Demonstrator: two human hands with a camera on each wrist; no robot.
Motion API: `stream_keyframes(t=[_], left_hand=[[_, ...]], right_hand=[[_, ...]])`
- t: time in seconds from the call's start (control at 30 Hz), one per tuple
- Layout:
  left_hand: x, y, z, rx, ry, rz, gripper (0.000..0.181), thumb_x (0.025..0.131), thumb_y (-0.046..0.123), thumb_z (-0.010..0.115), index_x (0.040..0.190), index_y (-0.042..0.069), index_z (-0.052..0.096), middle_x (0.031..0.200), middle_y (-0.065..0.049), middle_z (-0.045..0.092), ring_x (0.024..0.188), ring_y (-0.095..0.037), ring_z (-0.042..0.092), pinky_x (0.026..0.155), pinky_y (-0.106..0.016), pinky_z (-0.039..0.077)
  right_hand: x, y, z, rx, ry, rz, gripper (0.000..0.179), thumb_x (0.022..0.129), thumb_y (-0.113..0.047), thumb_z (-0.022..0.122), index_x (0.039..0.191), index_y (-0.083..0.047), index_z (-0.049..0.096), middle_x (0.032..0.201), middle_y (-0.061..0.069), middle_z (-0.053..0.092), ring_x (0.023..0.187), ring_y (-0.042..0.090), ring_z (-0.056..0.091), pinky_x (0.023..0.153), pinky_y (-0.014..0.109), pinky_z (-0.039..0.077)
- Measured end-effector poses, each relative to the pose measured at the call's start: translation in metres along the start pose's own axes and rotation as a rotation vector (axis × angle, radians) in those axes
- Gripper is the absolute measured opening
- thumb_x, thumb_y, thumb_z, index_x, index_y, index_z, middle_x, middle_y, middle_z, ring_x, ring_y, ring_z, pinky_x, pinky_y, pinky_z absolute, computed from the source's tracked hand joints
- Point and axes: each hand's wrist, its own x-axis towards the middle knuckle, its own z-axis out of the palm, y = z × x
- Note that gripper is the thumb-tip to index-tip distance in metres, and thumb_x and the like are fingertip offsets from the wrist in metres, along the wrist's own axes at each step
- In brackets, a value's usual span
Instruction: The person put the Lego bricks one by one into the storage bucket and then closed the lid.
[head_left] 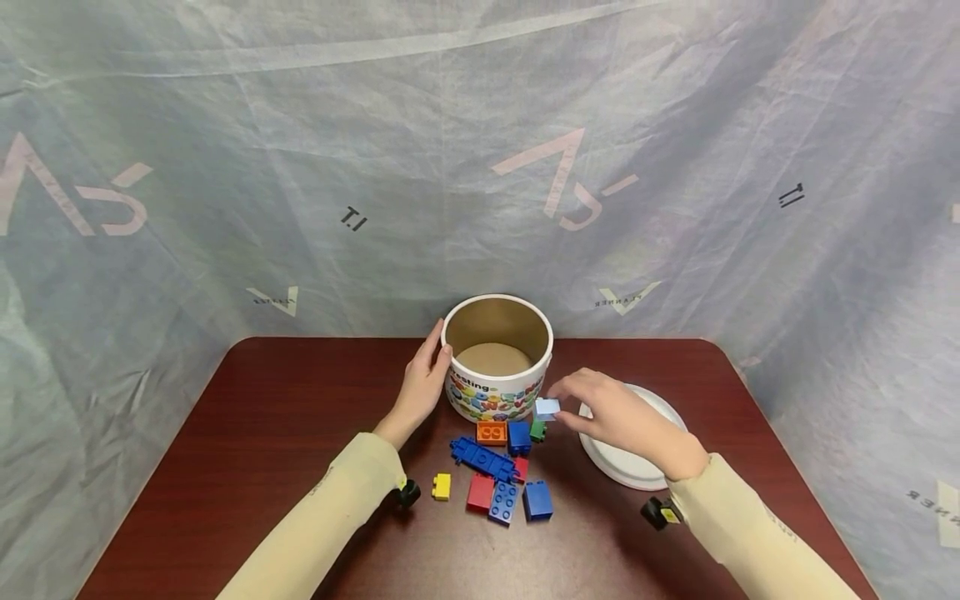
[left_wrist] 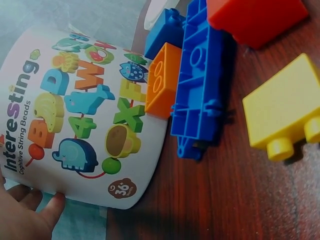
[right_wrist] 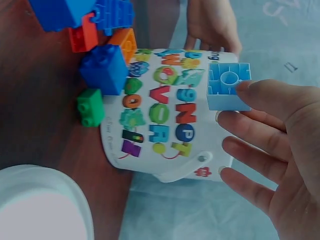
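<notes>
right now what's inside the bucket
In the bucket, the head view shows only its brown inner wall and paler floor. The front rim hides the near wall and nearest floor. The light blue block is outside, pinched in the right hand.

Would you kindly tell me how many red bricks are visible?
2: one red brick between the yellow brick and a blue brick, another red brick at the right end of the long blue piece.

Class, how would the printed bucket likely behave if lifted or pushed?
The bucket is probably light for its size, since its visible inside looks bare. Its walls seem stiff: the rim looks evenly round beside the left hand. Pushed low, it would likely slide rather than roll, standing upright on the table.
</notes>
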Motion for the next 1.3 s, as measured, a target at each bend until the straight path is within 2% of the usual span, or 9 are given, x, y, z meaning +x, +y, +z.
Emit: stream_keyframes(t=[0.3, 0.63, 0.83, 1.03, 1.23, 1.3], left_hand=[[0.001, -0.001, 0.0, 0.007, -0.004, 0.005, 0.058, 0.113, 0.024, 0.047, 0.166, 0.011, 0.029, 0.169, -0.012, 0.031, 0.154, -0.031, 0.032, 0.121, -0.053, 0.032], [0.002, 0.0, 0.001, 0.004, -0.005, -0.002, 0.058, 0.112, 0.023, 0.048, 0.166, 0.011, 0.029, 0.169, -0.012, 0.031, 0.153, -0.031, 0.033, 0.12, -0.053, 0.035], [0.001, -0.001, 0.001, -0.01, -0.004, -0.012, 0.058, 0.112, 0.023, 0.048, 0.166, 0.01, 0.029, 0.169, -0.013, 0.031, 0.153, -0.032, 0.033, 0.118, -0.054, 0.037], [0.001, -0.001, 0.001, -0.01, -0.01, -0.026, 0.058, 0.113, 0.025, 0.047, 0.166, 0.014, 0.028, 0.169, -0.011, 0.03, 0.153, -0.031, 0.033, 0.118, -0.054, 0.037], [0.002, 0.0, 0.0, -0.004, -0.015, -0.029, 0.058, 0.113, 0.024, 0.047, 0.166, 0.014, 0.028, 0.169, -0.011, 0.03, 0.154, -0.031, 0.032, 0.119, -0.053, 0.036], [0.002, 0.001, 0.0, -0.004, -0.016, -0.025, 0.058, 0.113, 0.023, 0.048, 0.166, 0.013, 0.028, 0.169, -0.012, 0.03, 0.153, -0.032, 0.033, 0.119, -0.054, 0.036]], right_hand=[[0.017, 0.004, -0.012, 0.0, 0.07, -0.06, 0.022, 0.091, -0.015, 0.082, 0.111, -0.011, 0.073, 0.104, -0.002, 0.072, 0.094, 0.016, 0.063, 0.08, 0.036, 0.057], [0.034, 0.005, -0.023, 0.02, 0.065, -0.034, 0.024, 0.092, -0.016, 0.082, 0.114, -0.011, 0.073, 0.105, 0.002, 0.072, 0.093, 0.017, 0.062, 0.079, 0.038, 0.057], [0.045, 0.007, -0.023, 0.033, 0.053, -0.031, 0.025, 0.094, -0.016, 0.079, 0.117, -0.01, 0.072, 0.108, 0.003, 0.071, 0.098, 0.018, 0.063, 0.082, 0.04, 0.057], [0.061, 0.012, -0.022, 0.03, 0.054, -0.032, 0.025, 0.095, -0.017, 0.078, 0.117, -0.008, 0.071, 0.104, 0.008, 0.07, 0.093, 0.019, 0.062, 0.076, 0.036, 0.056], [0.076, 0.02, -0.023, 0.021, 0.058, -0.022, 0.025, 0.096, -0.015, 0.077, 0.118, -0.007, 0.07, 0.101, 0.007, 0.07, 0.084, 0.019, 0.058, 0.069, 0.035, 0.053], [0.081, 0.023, -0.023, 0.016, 0.057, -0.016, 0.025, 0.096, -0.015, 0.076, 0.119, -0.006, 0.07, 0.102, 0.008, 0.071, 0.085, 0.022, 0.059, 0.071, 0.037, 0.053]])
